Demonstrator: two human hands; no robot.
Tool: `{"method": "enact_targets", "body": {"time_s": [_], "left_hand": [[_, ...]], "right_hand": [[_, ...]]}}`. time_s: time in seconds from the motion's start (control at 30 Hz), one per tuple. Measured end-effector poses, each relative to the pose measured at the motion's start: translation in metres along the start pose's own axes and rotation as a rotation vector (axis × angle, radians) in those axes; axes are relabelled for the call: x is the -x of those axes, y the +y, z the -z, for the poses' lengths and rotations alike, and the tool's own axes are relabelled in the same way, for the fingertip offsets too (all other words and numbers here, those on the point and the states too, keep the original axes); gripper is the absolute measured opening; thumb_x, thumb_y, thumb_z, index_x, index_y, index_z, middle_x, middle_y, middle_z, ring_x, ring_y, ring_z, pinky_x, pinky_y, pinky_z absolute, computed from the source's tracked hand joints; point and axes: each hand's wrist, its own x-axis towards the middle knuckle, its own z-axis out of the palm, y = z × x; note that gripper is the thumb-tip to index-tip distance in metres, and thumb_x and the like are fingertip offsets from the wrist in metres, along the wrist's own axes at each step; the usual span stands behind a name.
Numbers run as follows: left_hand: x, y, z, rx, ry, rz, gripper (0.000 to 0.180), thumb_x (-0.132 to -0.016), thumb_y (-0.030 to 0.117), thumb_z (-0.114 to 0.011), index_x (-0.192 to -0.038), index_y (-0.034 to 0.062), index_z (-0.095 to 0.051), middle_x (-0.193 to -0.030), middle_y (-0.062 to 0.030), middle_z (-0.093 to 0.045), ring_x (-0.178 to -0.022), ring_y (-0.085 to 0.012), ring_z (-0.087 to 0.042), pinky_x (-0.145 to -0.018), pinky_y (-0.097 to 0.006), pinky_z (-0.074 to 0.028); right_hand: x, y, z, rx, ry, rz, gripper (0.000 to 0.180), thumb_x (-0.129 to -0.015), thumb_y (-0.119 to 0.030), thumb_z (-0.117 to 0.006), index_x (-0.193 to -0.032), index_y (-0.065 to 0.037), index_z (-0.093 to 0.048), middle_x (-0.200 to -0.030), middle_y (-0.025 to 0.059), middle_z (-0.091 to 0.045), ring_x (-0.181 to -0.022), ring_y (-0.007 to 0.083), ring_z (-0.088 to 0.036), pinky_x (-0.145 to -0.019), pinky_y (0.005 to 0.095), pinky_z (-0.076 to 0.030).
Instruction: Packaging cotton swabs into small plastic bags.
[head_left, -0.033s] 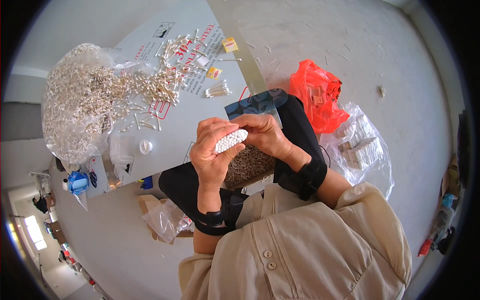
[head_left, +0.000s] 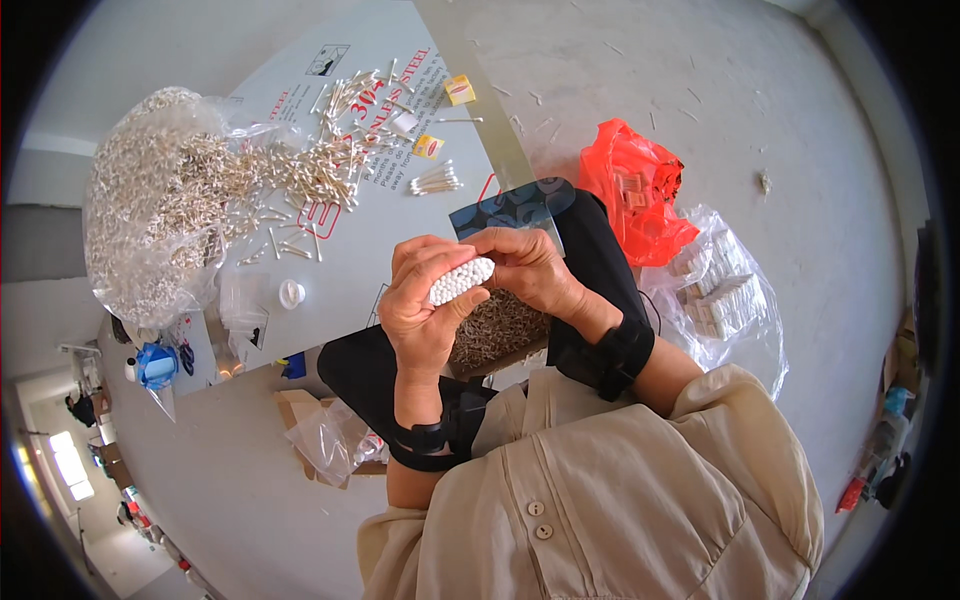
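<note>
My left hand [head_left: 415, 305] is wrapped round a tight bundle of cotton swabs [head_left: 461, 282], its white tips facing up toward me. My right hand [head_left: 535, 272] is closed at the bundle's right end, thumb and fingertips pressed against it; part of that grip is hidden. Below both hands, an open box [head_left: 515, 357] full of loose swabs or sticks sits between my knees. A dark, see-through film sheet [head_left: 500, 215] lies just beyond my hands, by my right knee.
A metal-sheet table [head_left: 335, 265] at left bears loose swabs [head_left: 320, 170], a big clear bag of swabs [head_left: 160, 200], small yellow packets [head_left: 460, 90] and a white cap [head_left: 291, 293]. Right on the floor are a red bag [head_left: 630, 190] and a clear bag of white packs [head_left: 725, 300].
</note>
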Motion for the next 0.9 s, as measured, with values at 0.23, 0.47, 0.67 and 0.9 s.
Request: {"method": "enact_targets", "body": {"time_s": [0.23, 0.47, 0.67, 0.9], "left_hand": [[0.0017, 0.0004, 0.0058, -0.023, 0.021, -0.014, 0.039, -0.068, 0.021, -0.084, -0.101, 0.004, -0.071, -0.098, -0.0054, -0.069, -0.099, -0.0242, -0.059, -0.091, -0.037, -0.047], [0.0016, 0.0021, 0.0068, -0.053, 0.014, -0.023, 0.038, -0.067, 0.02, -0.084, -0.1, 0.0044, -0.072, -0.098, -0.005, -0.07, -0.098, -0.0247, -0.06, -0.091, -0.036, -0.048], [0.0023, 0.0044, 0.0055, -0.022, 0.011, -0.005, 0.038, -0.067, 0.018, -0.084, -0.1, 0.0039, -0.072, -0.097, -0.0052, -0.069, -0.098, -0.0249, -0.06, -0.088, -0.035, -0.049], [0.0041, 0.0045, 0.0041, 0.013, 0.018, 0.025, 0.036, -0.068, 0.016, -0.084, -0.1, 0.0038, -0.072, -0.097, -0.0051, -0.069, -0.098, -0.0246, -0.06, -0.088, -0.035, -0.049]], "right_hand": [[0.0012, -0.0001, 0.0019, -0.075, 0.009, -0.004, 0.024, -0.084, 0.009, -0.066, -0.107, 0.003, -0.066, -0.098, 0.0031, -0.065, -0.093, 0.0086, -0.06, -0.084, 0.0246, -0.052], [0.0009, -0.0007, 0.0018, -0.052, 0.009, 0.013, 0.023, -0.084, 0.008, -0.066, -0.106, 0.003, -0.066, -0.098, 0.0033, -0.065, -0.093, 0.0091, -0.06, -0.084, 0.0253, -0.053], [0.0012, -0.0006, 0.0023, -0.037, 0.004, 0.028, 0.024, -0.084, 0.008, -0.066, -0.107, 0.003, -0.066, -0.098, 0.0037, -0.066, -0.095, 0.0097, -0.061, -0.086, 0.0267, -0.053], [0.0016, -0.0014, 0.0017, -0.036, 0.015, 0.016, 0.024, -0.084, 0.01, -0.065, -0.107, 0.002, -0.066, -0.098, 0.0038, -0.066, -0.095, 0.01, -0.061, -0.086, 0.0266, -0.053]]}}
